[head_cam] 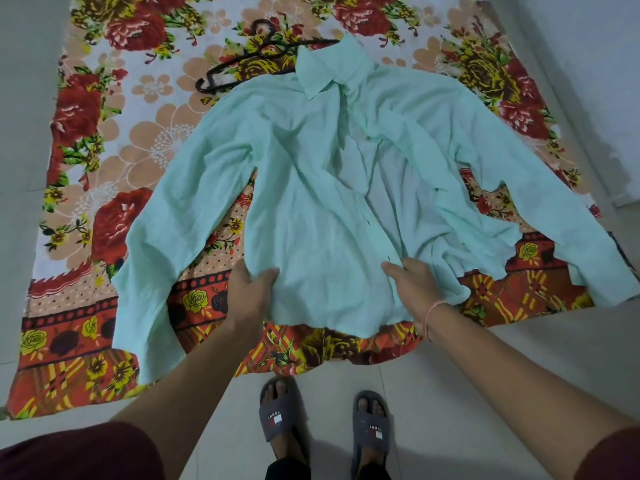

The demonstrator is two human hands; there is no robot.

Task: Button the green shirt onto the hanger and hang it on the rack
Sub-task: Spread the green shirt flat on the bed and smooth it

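Observation:
The pale green shirt lies front-up on a flowered cloth, sleeves spread to both sides, collar at the far end. Its front panels overlap loosely down the middle. My left hand grips the near left side of the shirt's body, thumb on top of the fabric. My right hand holds the right front panel near the hem, fingers tucked under the cloth. A dark hanger lies flat on the cloth beyond the shirt's left shoulder, its right end hidden under the collar.
The flowered cloth is spread over a pale tiled floor. My two feet in grey slippers stand at its near edge. A white wall runs along the right side. No rack is in view.

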